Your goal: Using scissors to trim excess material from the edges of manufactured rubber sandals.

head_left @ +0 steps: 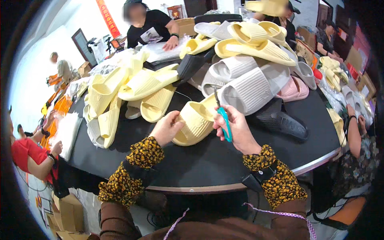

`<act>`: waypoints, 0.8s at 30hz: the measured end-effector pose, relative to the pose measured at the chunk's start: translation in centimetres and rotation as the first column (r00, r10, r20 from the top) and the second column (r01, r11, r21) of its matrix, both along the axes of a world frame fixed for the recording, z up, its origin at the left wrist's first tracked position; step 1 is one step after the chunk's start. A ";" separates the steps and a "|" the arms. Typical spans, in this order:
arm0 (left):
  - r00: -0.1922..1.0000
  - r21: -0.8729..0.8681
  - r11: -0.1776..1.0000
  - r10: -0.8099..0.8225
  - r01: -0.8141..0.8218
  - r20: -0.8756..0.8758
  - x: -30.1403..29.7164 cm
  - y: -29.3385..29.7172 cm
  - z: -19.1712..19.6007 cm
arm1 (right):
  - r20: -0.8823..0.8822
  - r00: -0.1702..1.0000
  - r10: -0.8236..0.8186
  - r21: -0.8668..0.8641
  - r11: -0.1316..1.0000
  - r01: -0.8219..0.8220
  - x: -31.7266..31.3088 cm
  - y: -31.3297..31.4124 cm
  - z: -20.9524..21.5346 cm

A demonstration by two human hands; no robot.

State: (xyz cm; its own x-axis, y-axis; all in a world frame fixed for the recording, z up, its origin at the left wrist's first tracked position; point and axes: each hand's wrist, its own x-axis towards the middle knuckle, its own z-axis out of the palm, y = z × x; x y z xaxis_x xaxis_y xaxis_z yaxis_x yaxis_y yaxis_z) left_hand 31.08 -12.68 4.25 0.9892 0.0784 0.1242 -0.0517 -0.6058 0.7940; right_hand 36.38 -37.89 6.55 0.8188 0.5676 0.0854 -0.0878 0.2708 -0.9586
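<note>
Slipper (pixel 196 122) on table (pixel 208 164) — between hands, slipper heap (pixel 240 68) behind

Left hand (pixel 166 128) and right hand (pixel 236 130), both gripping.

A round black table (pixel 208 168) with a pale rim fills a bright workroom. Behind it stand white walls (pixel 60 40), a dark door (pixel 82 46) and a red hanging banner (pixel 108 18). Cardboard boxes (pixel 68 212) sit on the floor at the lower left.
</note>
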 end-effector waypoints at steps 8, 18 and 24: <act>0.988 0.025 0.991 -0.128 0.131 -0.083 -1.8 -1.6 0.9 | -0.012 0.997 -0.081 -0.014 0.997 0.081 -0.1 0.2 0.9; 0.866 -0.148 0.956 -0.294 0.255 -0.404 -6.2 -4.3 5.5 | 0.023 0.989 -0.144 0.148 0.979 0.139 0.1 -0.8 2.2; 0.816 -0.152 0.883 -0.469 0.444 -0.338 -9.0 -4.8 6.7 | 0.021 0.989 -0.146 0.115 0.983 0.143 0.1 -0.7 2.2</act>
